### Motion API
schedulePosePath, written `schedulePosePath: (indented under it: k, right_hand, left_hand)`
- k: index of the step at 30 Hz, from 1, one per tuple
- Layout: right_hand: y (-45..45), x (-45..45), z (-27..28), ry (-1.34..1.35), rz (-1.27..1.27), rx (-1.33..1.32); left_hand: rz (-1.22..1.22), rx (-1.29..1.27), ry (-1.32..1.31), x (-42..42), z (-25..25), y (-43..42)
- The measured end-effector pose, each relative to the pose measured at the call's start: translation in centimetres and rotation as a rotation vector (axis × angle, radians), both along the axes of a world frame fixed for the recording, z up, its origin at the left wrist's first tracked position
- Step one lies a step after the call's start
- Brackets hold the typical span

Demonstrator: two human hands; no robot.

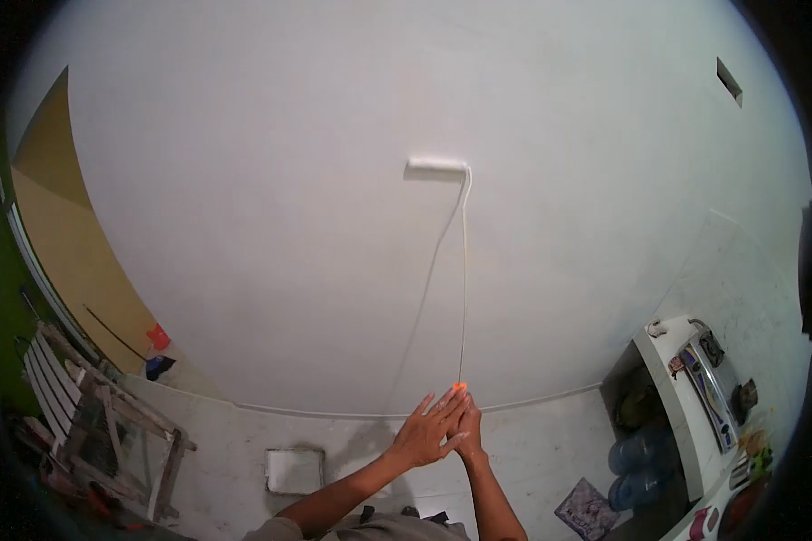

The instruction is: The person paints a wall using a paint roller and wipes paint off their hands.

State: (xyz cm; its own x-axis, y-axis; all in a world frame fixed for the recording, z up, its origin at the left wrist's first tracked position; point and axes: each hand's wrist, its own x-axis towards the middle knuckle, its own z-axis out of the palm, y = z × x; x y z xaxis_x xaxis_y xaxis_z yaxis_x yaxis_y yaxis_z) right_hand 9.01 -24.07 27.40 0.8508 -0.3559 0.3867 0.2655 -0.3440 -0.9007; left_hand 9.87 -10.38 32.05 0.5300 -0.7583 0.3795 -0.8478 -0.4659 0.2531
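A long-handled paint roller (465, 270) reaches up the white wall (271, 207), its white sleeve lying sideways against the surface. Its thin rod runs down to an orange grip end between my hands. My left hand (417, 439) presses round the grip with its fingers fairly straight and close together. On the other side, my right hand (468, 435) is closed around the same grip, partly covered by the left. Most of the grip is hidden by my palms and fingers. White specks mark my hands.
A tray (295, 449) with white contents sits on the floor at left. Further left stands a worn wooden frame (122, 424). At right are a counter (681, 406), large blue water bottles (630, 455) and a patterned cloth (586, 509). An opening shows a red object (158, 336).
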Motion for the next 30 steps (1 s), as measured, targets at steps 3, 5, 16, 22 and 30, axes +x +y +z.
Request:
schedulePosePath:
  k: [3,5,16,22,30]
  right_hand:
    - [-0.8,-1.6,-3.5,0.079,-0.010,-0.023]
    - [-1.2,-3.0,-3.7,0.131,0.005,-0.006]
    - [-1.3,-3.5,3.3,0.029,-0.008,-0.103]
    - [-1.0,-0.8,7.6,-0.018,0.020,-0.067]
    - [2.5,4.1,15.5,-0.244,0.123,0.002]
  left_hand:
    - [0.000,0.015,0.073,-1.5,-1.7,-0.5]
    - [-0.006,0.043,0.037,-2.5,-3.5,-0.8]
    - [0.023,-0.057,0.005,-2.8,1.9,-1.1]
    - [0.039,-0.210,-0.075,-0.9,6.8,-0.7]
    - [0.086,-0.284,-0.208,3.0,13.8,1.7]
